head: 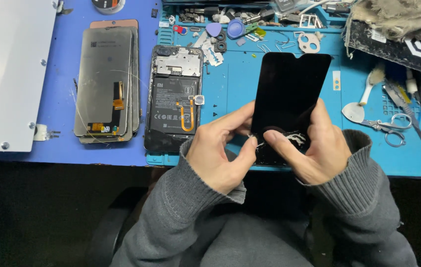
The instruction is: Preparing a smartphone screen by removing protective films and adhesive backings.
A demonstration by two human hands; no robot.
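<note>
The blue work surface [96, 148] spreads out beyond both hands, with a white metal panel [7, 74] lying far out past the left hand. The blue silicone repair mat [230, 94] with moulded compartments along its far edge sits under and ahead of the hands; those compartments hold a jumble of small parts, blue and purple plastic picks [235, 28], screws and clips, too small to sort out further. Beyond the left hand lies a stack of grey detached phone screens [104, 81], and just beside it, nearer that hand, an opened black phone [173, 96] with its battery and an orange flex cable showing. The black glass phone display panel [289, 89] is raised between the hands, tilted upright, its lower end cracked white. The right hand [314, 148] grasps that lower end, thumb across the shattered patch. The left hand [218, 151] pinches at the panel's lower left edge with thumb and forefinger. Beyond the right hand lie silver scissors [391, 126] and a white brush [369, 86].
</note>
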